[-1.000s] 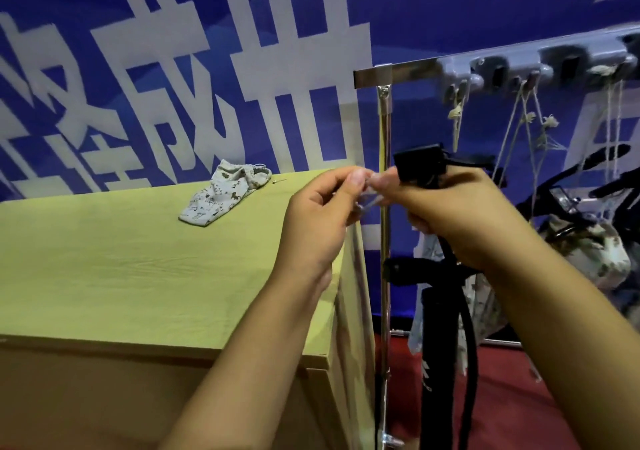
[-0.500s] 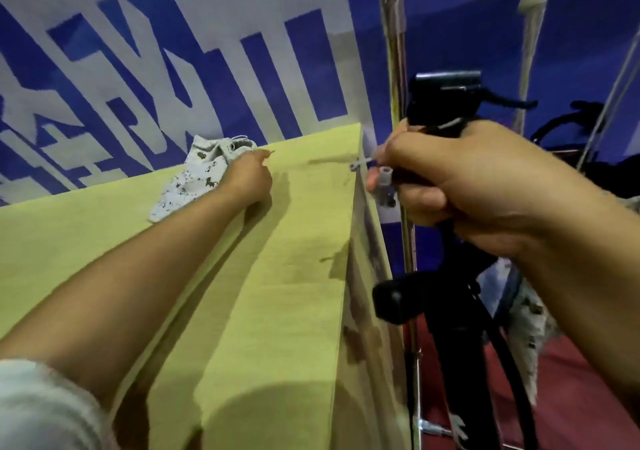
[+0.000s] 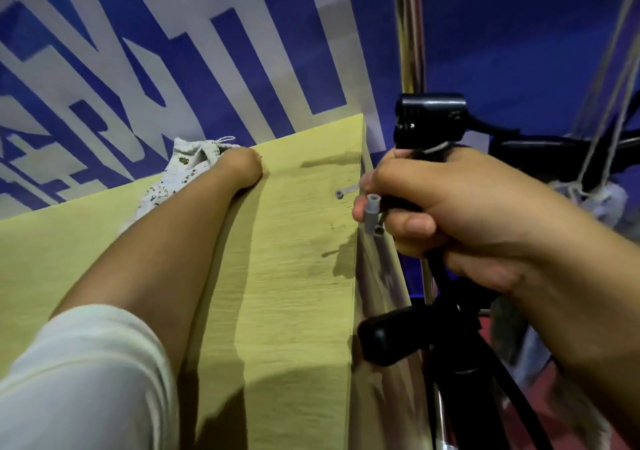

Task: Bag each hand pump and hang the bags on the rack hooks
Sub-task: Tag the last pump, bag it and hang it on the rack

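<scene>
While right hand [image 3: 450,207] grips pump [image 3: 429,120], left hand [image 3: 239,169] on bag [image 3: 180,172]

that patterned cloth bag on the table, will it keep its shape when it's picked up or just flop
Probably flop: the drawstring bag lies crumpled and flat on the table, so it looks like thin fabric. Likely light too. The left hand covers its near edge, so how it is gripped is hidden.
</scene>
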